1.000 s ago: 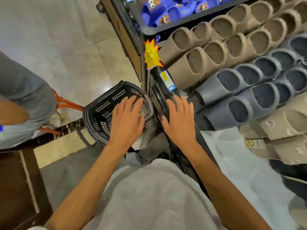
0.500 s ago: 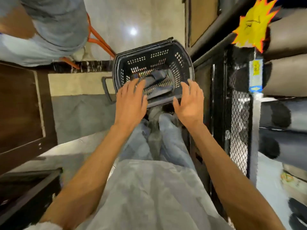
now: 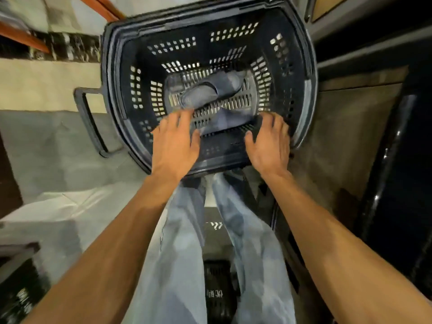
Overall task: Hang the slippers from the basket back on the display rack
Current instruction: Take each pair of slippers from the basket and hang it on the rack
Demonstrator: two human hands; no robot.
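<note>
Slippers (image 3: 210, 90), two grey ones, lie at the bottom of the basket (image 3: 301, 94). Nearest, the left hand (image 3: 174, 142) reaches in with its fingers spread wide, holding nothing. The right hand (image 3: 268, 140) rests at the dark edge of the lower slipper (image 3: 224, 119); blur hides whether its fingers grip it. Beyond, the upper slipper (image 3: 205, 92) lies across the slotted bottom. A hasty, one-sided pull could let a slipper slide free, or drag and tip the basket.

No legible text (blurred white characters on a dark crate (image 3: 217, 277))
</note>
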